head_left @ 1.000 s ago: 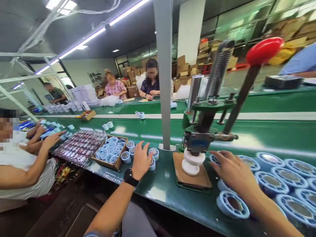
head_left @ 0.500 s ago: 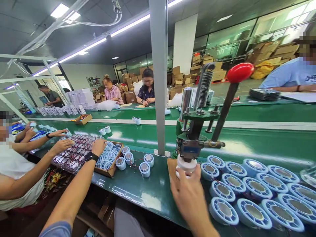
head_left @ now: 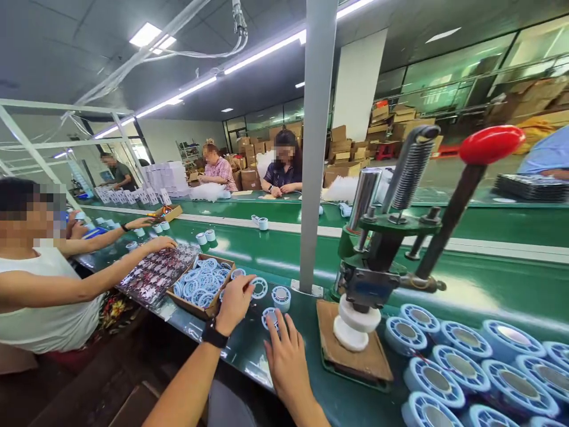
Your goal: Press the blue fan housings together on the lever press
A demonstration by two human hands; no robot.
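My left hand (head_left: pixel 235 303) pinches a light blue slotted ring (head_left: pixel 259 288) between thumb and fingers, over the bench beside the box of rings. My right hand (head_left: pixel 287 359) has its fingers spread, with the tips at a round light blue unit (head_left: pixel 269 318) that they partly cover. Just behind it stands another light blue unit with a grey disc centre (head_left: pixel 281 296). To the right is a hand press (head_left: pixel 373 279) with a red-knobbed lever (head_left: pixel 491 145). Its white upper pad (head_left: pixel 362 315) sits over a white lower pad (head_left: pixel 350 337).
A cardboard box (head_left: pixel 192 305) full of light blue rings lies left, beside a sheet of dark parts (head_left: pixel 153 270). Several light blue units (head_left: pixel 462 365) crowd the right. A grey post (head_left: pixel 313 178) rises mid-bench. At left, a co-worker's arm (head_left: pixel 111 276) reaches over the parts.
My right hand has left the press's white pads and moved left to the units. My left hand has moved right and now shows a ring in its fingers. The view has shifted left.
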